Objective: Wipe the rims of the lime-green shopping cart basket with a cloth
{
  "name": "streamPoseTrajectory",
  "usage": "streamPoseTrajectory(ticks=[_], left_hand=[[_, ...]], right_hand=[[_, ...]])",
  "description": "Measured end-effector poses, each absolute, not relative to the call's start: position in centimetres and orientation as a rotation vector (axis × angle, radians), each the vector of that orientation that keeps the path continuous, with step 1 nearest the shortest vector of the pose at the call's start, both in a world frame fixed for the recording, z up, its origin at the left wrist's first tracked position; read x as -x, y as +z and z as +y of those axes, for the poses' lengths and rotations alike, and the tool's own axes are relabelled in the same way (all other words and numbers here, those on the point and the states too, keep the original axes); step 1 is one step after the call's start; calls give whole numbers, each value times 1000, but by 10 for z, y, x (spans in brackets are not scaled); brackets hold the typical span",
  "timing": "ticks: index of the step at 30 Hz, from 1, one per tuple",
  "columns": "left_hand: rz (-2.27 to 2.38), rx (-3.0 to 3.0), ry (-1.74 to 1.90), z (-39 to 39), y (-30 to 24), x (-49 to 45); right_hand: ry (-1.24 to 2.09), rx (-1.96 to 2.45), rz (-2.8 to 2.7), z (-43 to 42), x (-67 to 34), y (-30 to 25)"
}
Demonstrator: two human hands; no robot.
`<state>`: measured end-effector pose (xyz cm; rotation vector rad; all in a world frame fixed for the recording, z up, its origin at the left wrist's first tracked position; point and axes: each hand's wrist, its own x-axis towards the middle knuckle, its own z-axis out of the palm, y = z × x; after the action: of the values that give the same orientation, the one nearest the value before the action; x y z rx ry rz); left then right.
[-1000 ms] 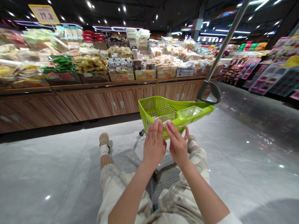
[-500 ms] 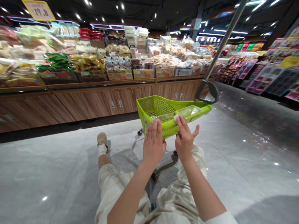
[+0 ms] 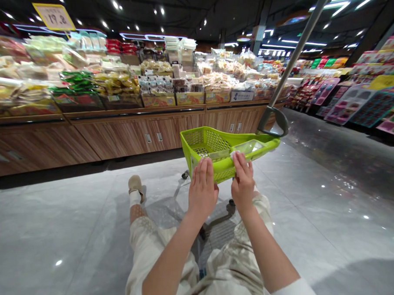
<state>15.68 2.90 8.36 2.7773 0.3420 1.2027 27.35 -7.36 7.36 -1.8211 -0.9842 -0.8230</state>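
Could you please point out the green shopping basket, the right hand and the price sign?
green shopping basket (image 3: 213, 140), head view, on its mesh wall
right hand (image 3: 243, 184), head view, on the back of the hand
price sign (image 3: 54, 16), head view, on its face

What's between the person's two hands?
The green cart basket shows between the left hand and right hand, in the head view.

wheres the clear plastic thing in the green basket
In the head view, the clear plastic item sits in the small end compartment of the lime-green shopping basket, just beyond the right hand.
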Motion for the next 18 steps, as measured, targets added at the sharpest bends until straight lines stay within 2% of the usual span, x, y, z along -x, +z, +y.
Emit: streamPoseTrajectory(ticks=[8, 18], left_hand=[[324, -2760, 1296, 67, 84, -157], [414, -2544, 1437, 112, 91, -152]], right_hand=[[-685, 1764, -1107, -48, -269, 78], [-694, 1799, -1261, -8, -251, 79]])
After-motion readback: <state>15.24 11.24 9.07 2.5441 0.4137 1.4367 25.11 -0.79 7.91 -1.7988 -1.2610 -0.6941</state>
